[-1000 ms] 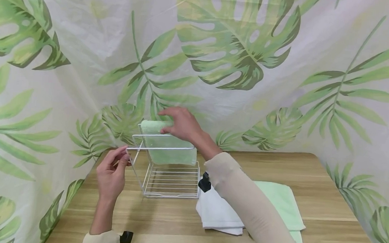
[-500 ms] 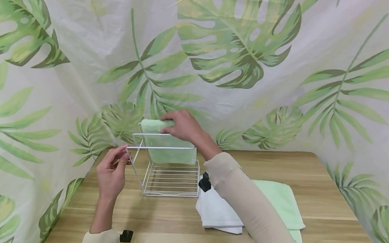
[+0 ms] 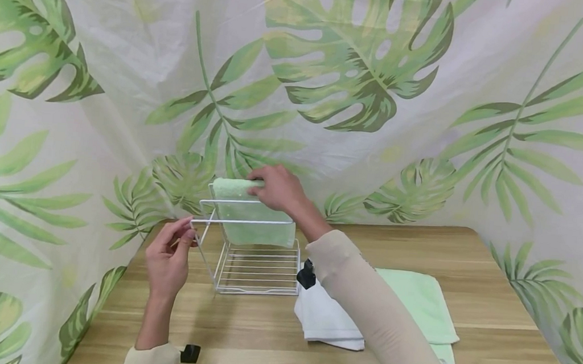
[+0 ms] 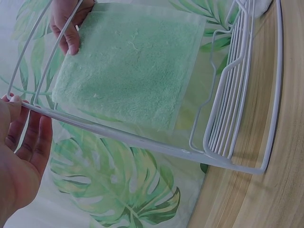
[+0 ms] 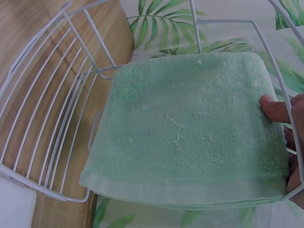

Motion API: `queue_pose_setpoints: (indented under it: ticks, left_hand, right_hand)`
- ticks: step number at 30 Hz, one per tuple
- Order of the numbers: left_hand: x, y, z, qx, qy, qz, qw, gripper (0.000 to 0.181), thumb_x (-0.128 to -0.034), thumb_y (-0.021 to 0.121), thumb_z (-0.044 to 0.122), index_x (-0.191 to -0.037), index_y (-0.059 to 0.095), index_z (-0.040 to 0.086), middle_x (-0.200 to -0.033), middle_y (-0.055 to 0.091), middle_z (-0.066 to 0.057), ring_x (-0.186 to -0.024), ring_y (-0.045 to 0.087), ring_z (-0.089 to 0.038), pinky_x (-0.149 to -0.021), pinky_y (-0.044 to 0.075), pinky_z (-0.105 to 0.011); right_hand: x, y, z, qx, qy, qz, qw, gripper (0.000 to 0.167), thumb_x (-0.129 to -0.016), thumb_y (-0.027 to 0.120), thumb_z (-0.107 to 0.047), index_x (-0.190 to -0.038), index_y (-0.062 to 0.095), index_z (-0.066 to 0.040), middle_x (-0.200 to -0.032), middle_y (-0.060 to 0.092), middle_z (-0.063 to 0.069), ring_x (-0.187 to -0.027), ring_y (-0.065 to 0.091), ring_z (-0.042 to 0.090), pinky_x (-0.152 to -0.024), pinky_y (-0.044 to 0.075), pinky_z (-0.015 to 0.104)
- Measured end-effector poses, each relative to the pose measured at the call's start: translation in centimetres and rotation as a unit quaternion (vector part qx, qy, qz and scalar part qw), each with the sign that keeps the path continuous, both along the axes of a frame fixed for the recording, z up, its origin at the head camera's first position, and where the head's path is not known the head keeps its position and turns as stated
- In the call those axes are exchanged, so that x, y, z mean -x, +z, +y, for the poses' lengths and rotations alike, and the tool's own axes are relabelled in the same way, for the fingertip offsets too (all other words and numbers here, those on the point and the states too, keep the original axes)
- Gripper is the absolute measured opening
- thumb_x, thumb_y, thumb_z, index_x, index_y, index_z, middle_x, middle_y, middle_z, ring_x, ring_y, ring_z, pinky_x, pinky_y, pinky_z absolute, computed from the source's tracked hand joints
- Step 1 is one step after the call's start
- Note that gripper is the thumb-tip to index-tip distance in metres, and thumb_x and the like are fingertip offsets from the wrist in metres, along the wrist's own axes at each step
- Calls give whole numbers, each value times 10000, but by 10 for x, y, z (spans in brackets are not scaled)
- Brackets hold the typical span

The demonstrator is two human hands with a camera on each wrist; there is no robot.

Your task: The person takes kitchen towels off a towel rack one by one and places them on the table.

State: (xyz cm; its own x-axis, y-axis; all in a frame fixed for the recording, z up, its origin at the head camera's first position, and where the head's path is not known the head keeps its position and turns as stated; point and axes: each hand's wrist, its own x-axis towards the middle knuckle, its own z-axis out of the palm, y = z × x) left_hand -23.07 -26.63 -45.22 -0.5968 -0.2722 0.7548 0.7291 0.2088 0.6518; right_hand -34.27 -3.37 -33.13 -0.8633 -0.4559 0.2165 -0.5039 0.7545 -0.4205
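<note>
A light-green towel (image 3: 257,231) hangs folded over the rear top bar of a white wire rack (image 3: 242,222). My right hand (image 3: 282,189) pinches the towel's top edge, thumb on the front face and fingers behind. In the right wrist view, the thumb presses on the fuzzy towel (image 5: 185,128) beside a rack bar. With thumb and fingers, my left hand (image 3: 168,258) holds the left end of the rack's front top bar. The left wrist view shows this left hand (image 4: 23,156) at the corner of the wire frame.
A folded white towel (image 3: 329,316) lies on the wooden table (image 3: 258,339) just right of the rack. Next to it is another light-green towel (image 3: 417,306), partly covered by my right sleeve (image 3: 388,321). A leaf-patterned curtain (image 3: 349,169) hangs behind the table.
My right hand's fingers have come down onto the towel's top edge and slid slightly to the right along it. The left hand and the rack have stayed nearly still.
</note>
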Motion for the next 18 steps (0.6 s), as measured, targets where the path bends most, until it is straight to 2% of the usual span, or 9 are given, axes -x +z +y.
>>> queue_pose_setpoints:
  ticks: [5,10,14,18]
  left_hand:
    - [0,0,0,24,5,3,10000,260,-932,624,-258,-1187,667,-226,-983,713,46,-846,733,-39,-683,643,-114]
    - [-1,2,1,151,129,-82,9998,255,-940,631,-242,-1191,672,-214,-985,703,86,-835,724,-46,-683,644,-118]
    - [-2,2,1,170,144,-93,9997,255,-946,627,-237,-1194,676,-205,-986,701,85,-845,717,-1,-682,642,-114]
    - [-2,2,1,141,139,-100,9998,252,-950,626,-233,-1194,679,-204,-984,706,67,-845,726,-20,-686,647,-118]
  right_hand:
    - [1,-2,2,229,48,96,9997,287,-1035,731,-364,-1305,784,-279,-1350,763,-50,-1248,715,183,-986,649,426]
    - [1,-4,3,429,6,220,9988,259,-1028,739,-349,-1268,805,-276,-1286,790,-41,-1160,747,162,-920,661,389]
    - [0,-5,3,546,-39,386,9978,230,-1022,746,-332,-1229,823,-270,-1256,801,-41,-1094,769,149,-811,658,347]
    - [-2,-5,2,622,-98,588,9963,207,-1025,743,-314,-1205,833,-267,-1221,812,-51,-945,781,125,-635,588,283]
